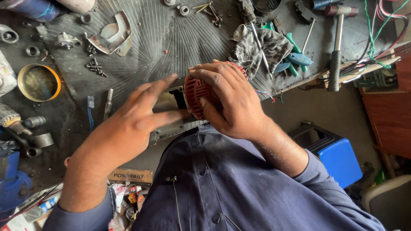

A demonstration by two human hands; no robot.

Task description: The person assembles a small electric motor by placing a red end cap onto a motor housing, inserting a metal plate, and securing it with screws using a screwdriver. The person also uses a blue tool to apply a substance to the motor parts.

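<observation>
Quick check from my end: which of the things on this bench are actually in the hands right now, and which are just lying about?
In hand:
- red slotted cover, held under the right hand
- grey motor body, with the left hand flat against it

Lying about:
- hammer
- teal-handled screwdrivers
- grimy rag
- round tin
- loose screws
- curved metal plate

I hold a red slotted fan cover [198,92] on its side at the ribbed rubber mat's near edge, against a grey motor housing [171,112].
</observation>
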